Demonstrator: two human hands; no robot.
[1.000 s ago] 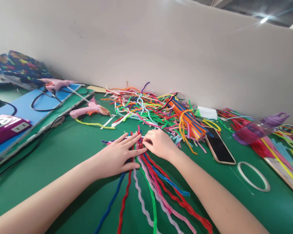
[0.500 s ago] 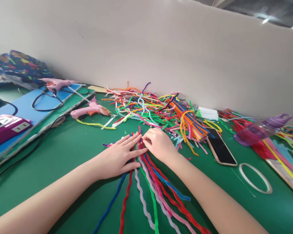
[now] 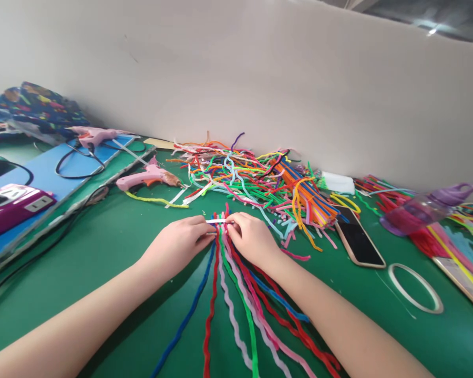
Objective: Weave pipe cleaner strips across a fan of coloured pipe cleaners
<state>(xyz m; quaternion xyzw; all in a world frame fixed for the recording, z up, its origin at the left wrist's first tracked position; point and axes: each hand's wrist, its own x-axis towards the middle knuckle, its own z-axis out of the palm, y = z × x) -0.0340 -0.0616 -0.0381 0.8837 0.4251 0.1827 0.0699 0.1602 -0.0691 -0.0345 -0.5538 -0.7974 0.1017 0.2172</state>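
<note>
Wavy, fuzzy pipe cleaners in blue, red, lilac, green and pink lie fanned on the green table, spreading toward me from a tight row. A narrow white strip, tape-like, stretches straight across that row near its far ends. Pinching its left end is my left hand, closed beside the blue pipe cleaner. At the other end, my right hand pinches with thumb and finger, next to the red and pink pipe cleaners. The strip's two ends are hidden under my fingertips.
Beyond my hands is a tangled pile of pipe cleaners. Two pink glue guns and a purple power strip with cables are left. To the right are a phone, a tape roll and a purple bottle.
My left hand, spread flat over the pipe cleaners before, has drawn back left and closed into a pinch. The white strip now shows between both hands, across the row.
</note>
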